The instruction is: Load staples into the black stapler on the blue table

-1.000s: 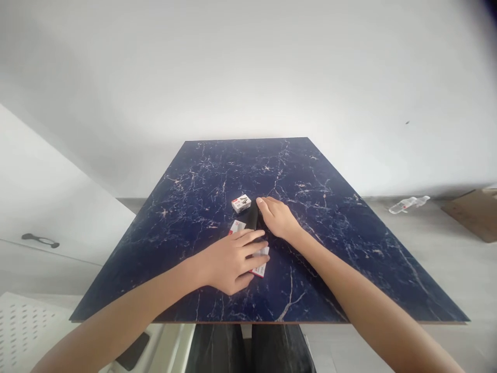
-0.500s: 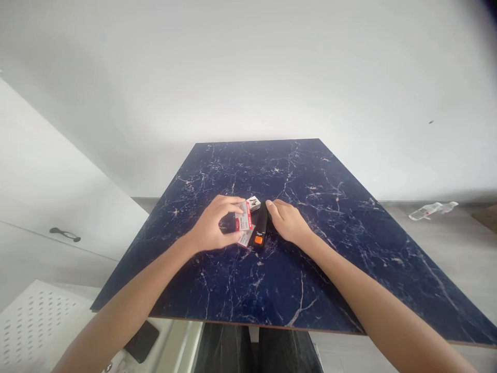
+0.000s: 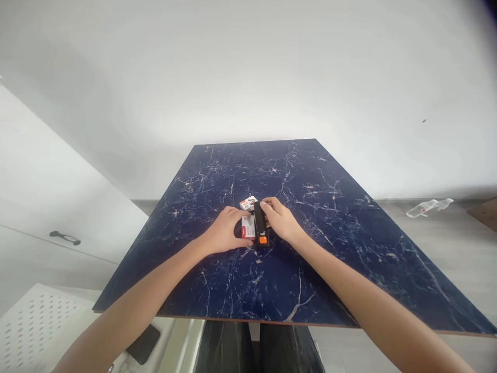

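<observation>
On the dark blue marbled table [image 3: 318, 248] my left hand [image 3: 224, 234] is closed on a small white and red box [image 3: 248, 227], held down near the tabletop. Right beside the box lies a black stapler [image 3: 260, 229] with an orange end facing me. My right hand [image 3: 280, 220] rests on the stapler's far end, fingers curled over it. A second small white box [image 3: 248, 202] lies just behind the two hands, untouched.
A white cabinet with a dark handle [image 3: 64, 238] stands at the left. A perforated white surface [image 3: 31, 326] and a dark phone [image 3: 143, 343] lie low left. On the grey floor at right lies a plastic bottle [image 3: 427, 207].
My left hand lifted the white and red box from the table, then brought it down close against the stapler. My right hand stayed on the stapler, which turned slightly.
</observation>
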`<state>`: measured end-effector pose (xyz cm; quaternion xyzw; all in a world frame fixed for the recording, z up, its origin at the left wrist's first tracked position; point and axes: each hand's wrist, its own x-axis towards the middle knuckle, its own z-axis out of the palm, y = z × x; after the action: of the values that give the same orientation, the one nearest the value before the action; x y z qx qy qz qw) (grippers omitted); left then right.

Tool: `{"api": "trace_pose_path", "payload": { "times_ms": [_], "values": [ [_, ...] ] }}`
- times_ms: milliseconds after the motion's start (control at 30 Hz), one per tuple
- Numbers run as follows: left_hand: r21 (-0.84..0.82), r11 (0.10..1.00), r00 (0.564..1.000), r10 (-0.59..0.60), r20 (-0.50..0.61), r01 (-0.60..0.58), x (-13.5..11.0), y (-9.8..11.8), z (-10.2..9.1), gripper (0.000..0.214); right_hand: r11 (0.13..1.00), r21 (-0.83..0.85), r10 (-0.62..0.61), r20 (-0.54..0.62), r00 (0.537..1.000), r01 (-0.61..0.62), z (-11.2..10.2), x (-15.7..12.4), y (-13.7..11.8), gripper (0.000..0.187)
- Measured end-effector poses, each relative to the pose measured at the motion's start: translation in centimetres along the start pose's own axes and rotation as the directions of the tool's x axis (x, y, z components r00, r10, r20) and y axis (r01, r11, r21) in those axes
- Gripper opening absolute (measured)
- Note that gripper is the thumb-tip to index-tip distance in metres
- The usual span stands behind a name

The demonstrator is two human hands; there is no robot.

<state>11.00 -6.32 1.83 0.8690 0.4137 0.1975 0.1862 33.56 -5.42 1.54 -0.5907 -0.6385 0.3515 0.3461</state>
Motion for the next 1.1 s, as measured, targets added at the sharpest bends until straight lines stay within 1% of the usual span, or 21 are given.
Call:
{"api": "trace_pose_path", "payload": {
  "times_ms": [33, 100, 167, 200, 267, 333, 367, 467, 533, 667, 767, 833, 867, 967, 1033, 1100],
  "values": [
    [0.048, 0.999, 0.999, 0.025, -0.043, -0.023, 0.1, 0.1, 0.2, 0.069, 1.0, -0.023, -0.018, -0.041, 0.999, 0.017, 0.2, -0.2, -0.1, 0.036],
    [0.134, 0.99, 0.987, 0.068, -0.148, -0.048, 0.3, -0.2, 0.2, 0.056, 0.99, -0.115, -0.09, -0.107, 0.99, 0.078, 0.5, -0.4, -0.4, 0.038],
    [0.181, 0.983, 0.971, 0.07, -0.23, -0.028, 0.8, -1.0, 0.0, 0.05, 0.98, -0.167, -0.126, -0.112, 0.986, 0.107, 0.6, -0.5, -0.5, 0.037],
    [0.19, 0.982, 0.971, 0.063, -0.23, -0.019, 1.1, -1.4, -0.2, 0.05, 0.978, -0.176, -0.132, -0.102, 0.986, 0.113, 0.6, -0.5, -0.6, 0.036],
    [0.202, 0.979, 0.987, 0.06, -0.148, -0.029, 1.6, -2.3, -0.3, 0.051, 0.974, -0.189, -0.144, -0.086, 0.986, 0.126, 0.6, -0.5, -0.6, 0.034],
    [0.211, 0.976, 0.995, 0.077, -0.067, -0.061, 1.9, -2.5, -0.3, 0.048, 0.969, -0.202, -0.163, -0.077, 0.984, 0.145, 0.5, -0.5, -0.6, 0.032],
    [0.219, 0.974, 0.994, 0.082, -0.068, -0.065, 1.9, -2.4, -0.2, 0.046, 0.966, -0.208, -0.172, -0.074, 0.982, 0.153, 0.5, -0.5, -0.6, 0.032],
    [0.233, 0.972, 0.982, 0.069, -0.178, -0.026, 1.4, -1.3, -0.1, 0.045, 0.963, -0.221, -0.171, -0.07, 0.983, 0.152, 0.5, -0.6, -0.5, 0.033],
    [0.21, 0.978, 0.979, 0.053, -0.198, -0.011, 1.0, -0.6, -0.1, 0.047, 0.966, -0.22, -0.155, -0.067, 0.986, 0.137, 0.4, -0.6, -0.5, 0.035],
    [0.125, 0.992, 0.992, 0.021, -0.126, -0.005, 0.4, 0.2, -0.1, 0.05, 0.96, -0.237, -0.167, -0.054, 0.984, 0.15, 0.0, -0.6, -0.4, 0.037],
    [0.081, 0.997, 0.998, -0.003, -0.07, 0.009, 0.3, 0.1, -0.2, 0.05, 0.95, -0.252, -0.205, -0.051, 0.977, 0.186, -0.1, -0.6, -0.5, 0.035],
    [0.054, 0.999, 1.0, 0.003, -0.01, -0.003, 0.2, -0.3, -0.5, 0.049, 0.948, -0.256, -0.209, -0.054, 0.976, 0.189, -0.1, -0.6, -0.5, 0.035],
    [0.047, 0.999, 1.0, 0.012, 0.025, -0.013, 0.2, -0.6, -0.6, 0.055, 0.947, -0.26, -0.209, -0.055, 0.976, 0.189, -0.1, -0.6, -0.5, 0.035],
    [0.067, 0.997, 0.992, 0.038, 0.119, -0.046, 0.1, -1.1, -0.8, 0.09, 0.933, -0.283, -0.24, -0.033, 0.97, 0.221, -0.2, -0.7, -0.5, 0.033],
    [0.094, 0.992, 0.989, 0.07, 0.127, -0.082, 0.0, -1.1, -0.6, 0.096, 0.919, -0.294, -0.279, -0.018, 0.96, 0.261, -0.3, -0.7, -0.6, 0.032],
    [0.103, 0.984, 0.987, 0.133, 0.094, -0.143, 0.0, -0.8, -0.2, 0.09, 0.911, -0.296, -0.302, -0.007, 0.953, 0.286, -0.4, -0.8, -0.7, 0.03]
  ]
}}
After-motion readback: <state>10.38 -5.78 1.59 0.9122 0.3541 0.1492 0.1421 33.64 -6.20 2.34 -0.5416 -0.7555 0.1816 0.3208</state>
